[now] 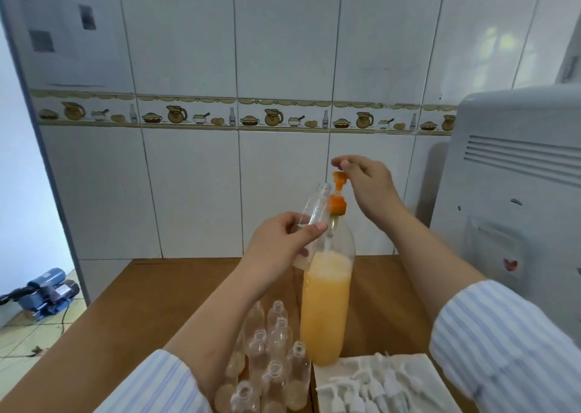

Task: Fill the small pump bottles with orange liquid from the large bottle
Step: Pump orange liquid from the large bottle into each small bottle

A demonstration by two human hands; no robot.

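A person's left hand [283,236] grips a clear, empty small bottle [314,209] around its lower body, tilting its open neck up against the spout of the orange pump [339,192] fitted to the large bottle [327,293]. The right hand [366,183] rests its curled fingertips on the top of the pump head, which appears raised; whether they pinch it or merely press cannot be told for certain. The large bottle stands upright on the wooden counter [141,302], its orange liquid, foamy at the top, reaching well below the shoulder. Just beside its base, a cluster of empty small bottles [270,356] waits uncapped, while white pump tops [377,384] lie on a pale cloth to the right. A white appliance [515,192] stands at the counter's far right against the tiled wall. The dispensing step appears to be in hand, with no liquid yet visible in the held bottle. The next move likely calls for a steady downward press on the pump while the neck is kept aligned under the spout, lest liquid spill down the bottle.
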